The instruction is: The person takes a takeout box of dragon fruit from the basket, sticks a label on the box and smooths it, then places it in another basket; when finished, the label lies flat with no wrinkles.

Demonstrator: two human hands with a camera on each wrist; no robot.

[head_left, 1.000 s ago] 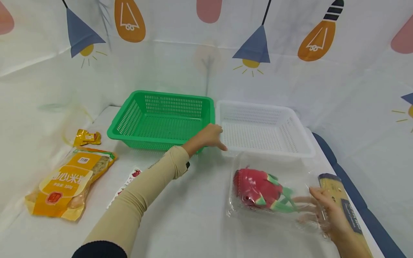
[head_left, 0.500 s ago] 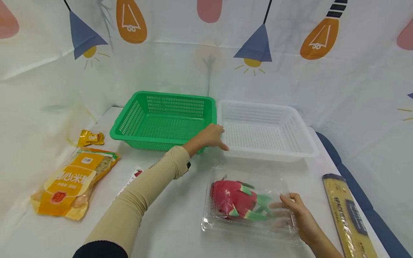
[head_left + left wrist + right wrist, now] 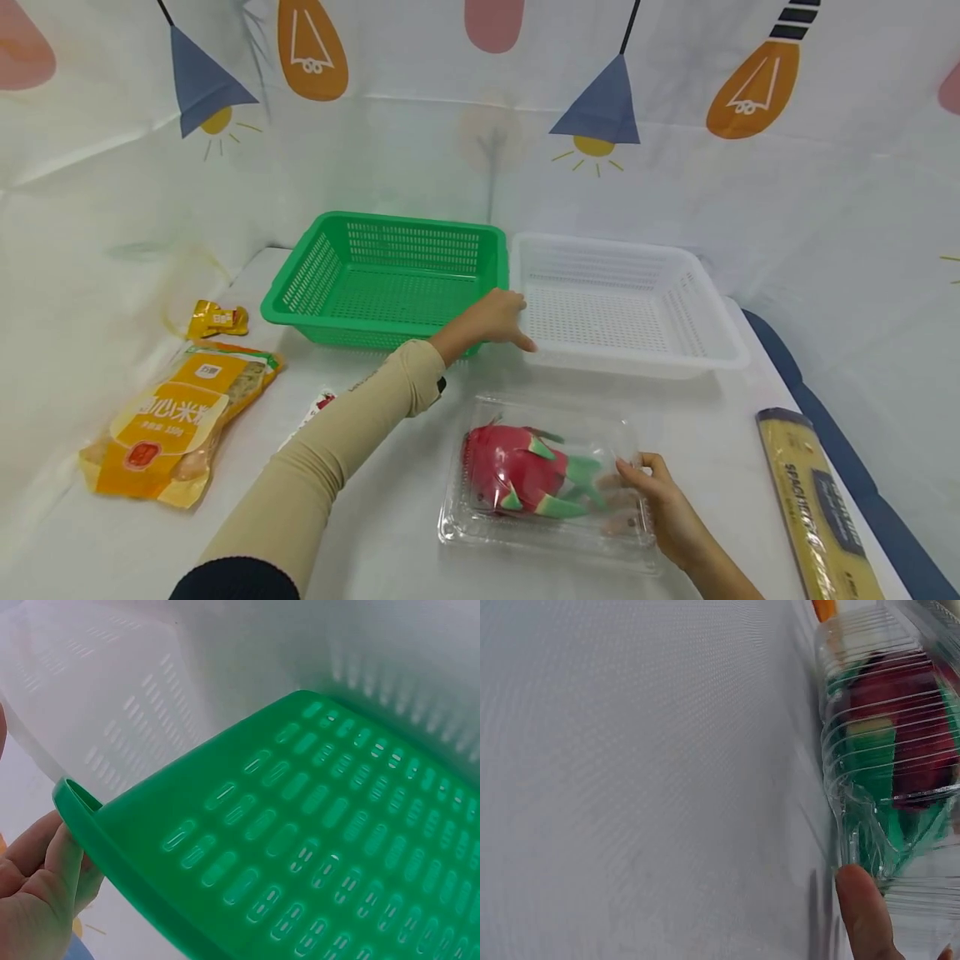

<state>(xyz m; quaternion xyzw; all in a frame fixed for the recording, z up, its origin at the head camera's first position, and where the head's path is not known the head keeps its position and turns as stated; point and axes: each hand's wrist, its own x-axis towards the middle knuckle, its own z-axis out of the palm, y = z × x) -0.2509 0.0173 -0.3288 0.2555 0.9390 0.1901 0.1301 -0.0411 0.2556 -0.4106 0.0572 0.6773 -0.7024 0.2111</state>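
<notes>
In the head view my left hand (image 3: 491, 318) is at the near right corner of the green plastic basket (image 3: 300, 312). The left wrist view shows fingers (image 3: 60, 859) bent against the underside of its rim, their tips partly hidden behind it. My right hand (image 3: 663, 508) holds the right end of a clear plastic clamshell box (image 3: 468, 529), thumb outside and fingers seen through the plastic. Inside lies a red dragon fruit (image 3: 517, 467) with green scales. In the right wrist view the thumb (image 3: 862, 907) presses the box's edge.
A white basket (image 3: 630, 354) stands beside the green one. At the right edge lies a spaghetti packet (image 3: 813, 496). An orange snack bag (image 3: 172, 425) and small gold packet (image 3: 217, 319) lie left. A white packet (image 3: 322, 403) is partly under my left arm.
My right hand has brought the clamshell box with the dragon fruit leftward and nearer, away from the white basket and spaghetti. The left hand stays at the green basket's corner.
</notes>
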